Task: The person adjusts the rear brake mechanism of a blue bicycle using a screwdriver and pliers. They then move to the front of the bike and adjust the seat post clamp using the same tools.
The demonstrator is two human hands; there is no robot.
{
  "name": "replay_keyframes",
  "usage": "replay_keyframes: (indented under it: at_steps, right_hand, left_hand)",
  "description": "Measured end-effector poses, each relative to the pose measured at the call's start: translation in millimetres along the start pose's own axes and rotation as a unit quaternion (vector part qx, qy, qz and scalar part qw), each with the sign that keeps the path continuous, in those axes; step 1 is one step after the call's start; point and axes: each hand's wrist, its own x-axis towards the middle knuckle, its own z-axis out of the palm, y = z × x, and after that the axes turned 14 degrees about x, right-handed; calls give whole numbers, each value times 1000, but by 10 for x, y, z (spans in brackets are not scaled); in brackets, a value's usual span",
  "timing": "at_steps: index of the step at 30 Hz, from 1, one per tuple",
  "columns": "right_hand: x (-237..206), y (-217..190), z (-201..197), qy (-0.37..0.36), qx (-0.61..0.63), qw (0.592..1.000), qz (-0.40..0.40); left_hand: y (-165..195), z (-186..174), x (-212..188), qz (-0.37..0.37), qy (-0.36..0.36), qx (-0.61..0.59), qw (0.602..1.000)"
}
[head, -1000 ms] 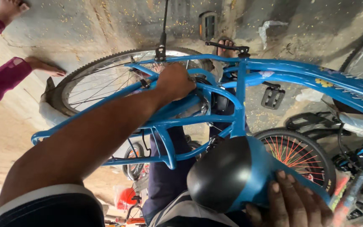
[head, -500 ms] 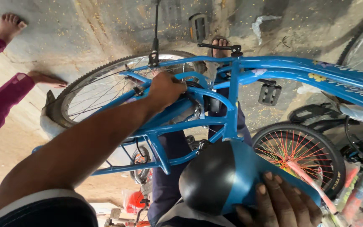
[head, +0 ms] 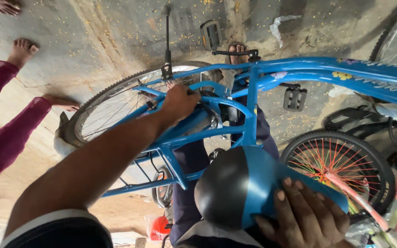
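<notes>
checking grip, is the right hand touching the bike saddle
Touching: the head view shows the right hand laid flat on the black and blue saddle, fingers pressed on it.

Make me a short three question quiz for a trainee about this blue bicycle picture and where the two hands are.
1. True or false: the left hand rests on the black and blue bicycle saddle.
2. Which hand lies on that saddle?
A. left hand
B. right hand
C. neither
3. Fill in: the small bicycle wheel with orange and red spokes stands to the ___ of the saddle in the picture.

Key:
1. False; it grips the blue metal bicycle frame near the rear wheel with the black tyre.
2. B
3. right
</notes>
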Motion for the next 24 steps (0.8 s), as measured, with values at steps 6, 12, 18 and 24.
replay_keyframes:
  at_steps: [6,12,18,24]
  right_hand:
    - [-69,-59,36,22,-1,1000,13]
    - [-97,-80,-10,2,-20,999,38]
    - [-210,-16,71,21,-50,998,22]
    - [-76,-54,224,113,-70,991,2]
  left_hand:
    - [-7,-175,60,92,-15,112,989]
    - [32,-255,20,279,45,248,927]
    - [105,-292,45,361,22,313,878]
    - [152,-363,36,314,6,329,891]
